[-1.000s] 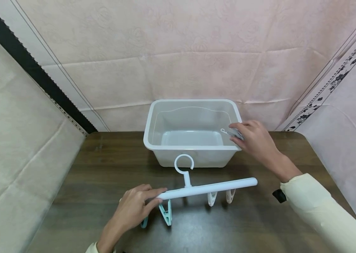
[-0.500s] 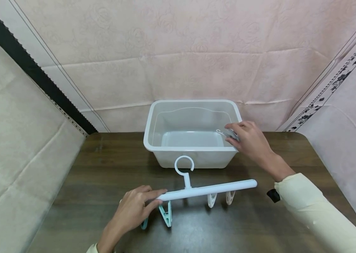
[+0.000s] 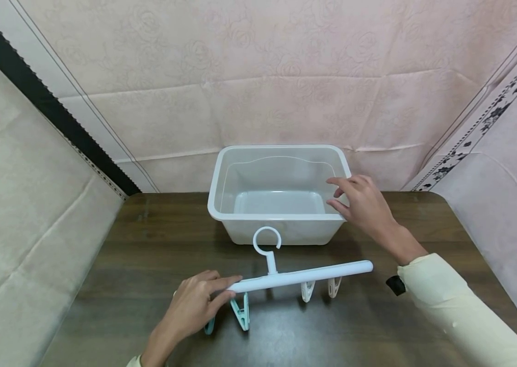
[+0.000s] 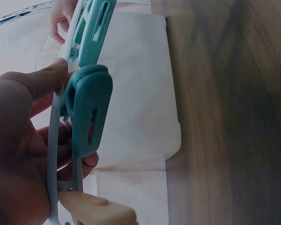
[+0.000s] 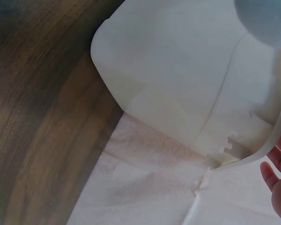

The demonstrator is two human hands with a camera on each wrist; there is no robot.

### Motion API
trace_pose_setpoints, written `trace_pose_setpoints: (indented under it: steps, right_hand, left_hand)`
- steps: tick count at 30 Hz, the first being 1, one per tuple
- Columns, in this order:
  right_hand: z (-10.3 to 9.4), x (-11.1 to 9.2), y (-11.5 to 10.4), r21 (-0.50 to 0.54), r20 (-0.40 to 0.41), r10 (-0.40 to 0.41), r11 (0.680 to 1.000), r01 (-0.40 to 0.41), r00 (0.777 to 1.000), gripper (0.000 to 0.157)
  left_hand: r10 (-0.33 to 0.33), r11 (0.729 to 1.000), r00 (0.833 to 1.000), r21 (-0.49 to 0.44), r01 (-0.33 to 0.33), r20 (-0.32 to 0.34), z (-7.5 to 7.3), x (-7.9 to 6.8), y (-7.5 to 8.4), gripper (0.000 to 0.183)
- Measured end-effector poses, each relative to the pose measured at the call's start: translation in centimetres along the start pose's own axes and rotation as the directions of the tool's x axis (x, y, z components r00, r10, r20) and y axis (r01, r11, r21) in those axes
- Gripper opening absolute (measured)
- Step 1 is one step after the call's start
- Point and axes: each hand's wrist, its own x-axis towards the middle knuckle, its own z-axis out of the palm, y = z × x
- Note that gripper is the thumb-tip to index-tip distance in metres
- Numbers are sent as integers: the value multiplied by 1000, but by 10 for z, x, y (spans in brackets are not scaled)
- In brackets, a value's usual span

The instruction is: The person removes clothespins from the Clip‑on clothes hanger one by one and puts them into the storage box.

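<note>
A white clip hanger (image 3: 300,276) with a hooked top is held at its left end by my left hand (image 3: 191,303), thumb and fingers pinching the bar. Teal clips (image 3: 241,311) hang near that hand, and two pale clips (image 3: 307,290) hang towards the right end. The left wrist view shows a teal clip (image 4: 91,110) close to the fingers and a beige clip (image 4: 98,208) below it. Over the right rim of a pale grey tub (image 3: 281,216), my right hand (image 3: 366,206) has its thumb and fingers spread apart, holding nothing visible.
The tub stands on a dark wooden table (image 3: 148,244), against a pale patterned cloth (image 3: 240,102) at the back. More cloth (image 3: 20,214) hangs along the left and right sides. The hanger lies in front of the tub.
My right hand moved slightly left over the tub and let go of the small grey clip with a hooked end, now out of sight. The left hand and hanger stay in place.
</note>
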Motion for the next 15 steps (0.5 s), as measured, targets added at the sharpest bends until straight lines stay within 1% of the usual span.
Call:
trace_pose_setpoints:
  steps: [9,15]
  right_hand:
    - [-3,-3,-1,26,-21,3,1000,-2,1000,43]
    - [-9,-4,-3,57,-57,-11,998,14,998,43]
  left_hand:
    - [-5,1000,1000,1,5,-8,1,-1,0,33]
    - [-4,1000,1000,5,4,-14,3,1,-1,34]
